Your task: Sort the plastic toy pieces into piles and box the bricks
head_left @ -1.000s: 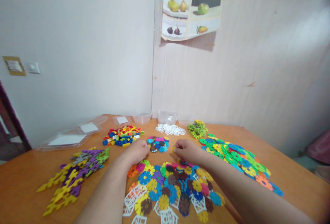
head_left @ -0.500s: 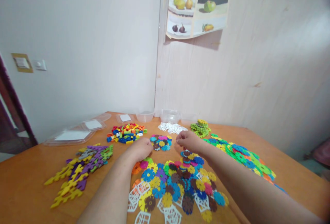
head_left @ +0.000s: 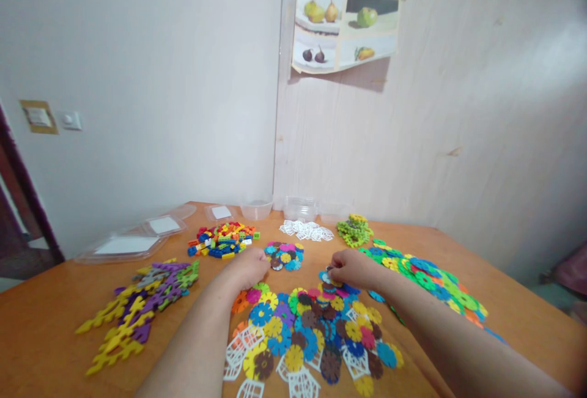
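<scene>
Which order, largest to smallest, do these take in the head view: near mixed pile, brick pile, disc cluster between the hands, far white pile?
1. Near mixed pile
2. Brick pile
3. Disc cluster and far white pile: too alike to rank.

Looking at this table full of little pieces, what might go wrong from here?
1. The right hand is at the top edge of the front pile, where discs overlap; a grip there might drag neighbours along.
2. The left hand is close beside the small cluster; a bump could scatter it.
3. White pieces lie among the front discs, so the two kinds could get mixed up.
</scene>
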Motion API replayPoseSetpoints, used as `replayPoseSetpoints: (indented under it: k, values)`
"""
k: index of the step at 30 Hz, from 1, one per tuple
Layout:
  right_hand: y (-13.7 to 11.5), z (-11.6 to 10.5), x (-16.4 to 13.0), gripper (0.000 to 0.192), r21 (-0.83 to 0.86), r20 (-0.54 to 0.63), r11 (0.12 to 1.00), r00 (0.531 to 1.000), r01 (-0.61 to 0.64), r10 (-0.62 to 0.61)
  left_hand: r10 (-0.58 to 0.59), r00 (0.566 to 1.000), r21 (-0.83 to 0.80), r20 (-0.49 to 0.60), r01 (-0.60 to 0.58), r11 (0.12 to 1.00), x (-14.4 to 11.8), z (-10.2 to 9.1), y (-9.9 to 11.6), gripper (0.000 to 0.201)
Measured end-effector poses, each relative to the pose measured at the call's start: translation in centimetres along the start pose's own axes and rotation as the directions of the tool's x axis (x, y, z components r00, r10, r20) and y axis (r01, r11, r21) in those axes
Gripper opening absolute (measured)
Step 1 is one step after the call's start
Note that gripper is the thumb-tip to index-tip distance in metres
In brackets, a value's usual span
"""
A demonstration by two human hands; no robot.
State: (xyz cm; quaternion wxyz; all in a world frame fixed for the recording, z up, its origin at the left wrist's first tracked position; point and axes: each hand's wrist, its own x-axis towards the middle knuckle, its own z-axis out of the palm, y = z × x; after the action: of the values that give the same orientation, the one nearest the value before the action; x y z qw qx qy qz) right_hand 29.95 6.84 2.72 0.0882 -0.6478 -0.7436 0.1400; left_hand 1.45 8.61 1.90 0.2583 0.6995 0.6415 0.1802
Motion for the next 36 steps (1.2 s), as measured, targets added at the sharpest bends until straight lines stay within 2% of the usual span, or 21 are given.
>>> replayPoseSetpoints:
  k: [6,14,18,22,29,32,36]
  values:
    - [-1.5,-0.5,0.5,0.018,0.07,-0.054,0.997,0.998,0.04,-0.036,0.043,0.999,0.016,-0.016,-0.043,0.999,-0.1,0.0,0.1,0.014]
    - [-6.5,1.8,3.5,0.023,0.4,-0.025,0.916,0.998,-0.039,0.053,0.053,0.999,0.047,0.004,-0.053,0.997,0.2,0.0,0.1,0.017]
    - [-7.4,2.5,4.7,0.028,0.476,-0.041,0.878,0.996,-0.047,0.076,0.063,0.998,0.041,0.0,-0.063,0.997,0.0,-0.1,0.3,0.016]
    - [-5.6,2.1,4.6,0.025,0.459,-0.07,0.888,0.994,-0.04,0.081,0.053,0.999,0.019,0.0,-0.053,0.998,-0.3,-0.1,0.4,0.016]
    - [0.2,-0.6,2.3,0.019,0.285,-0.089,0.957,0.993,-0.049,0.078,0.029,1.0,0.014,-0.008,-0.029,0.999,-0.4,-0.2,0.6,0.014]
    - [1.9,-1.3,0.8,0.019,0.234,-0.043,0.971,0.997,-0.056,0.067,0.027,1.0,0.002,-0.003,-0.027,1.0,-0.5,-0.3,0.7,0.014]
    - [3.4,-1.6,-1.0,0.023,0.181,0.078,0.983,0.997,-0.018,0.004,0.016,1.0,-0.016,0.0,-0.016,1.0,-0.4,-0.2,0.6,0.014]
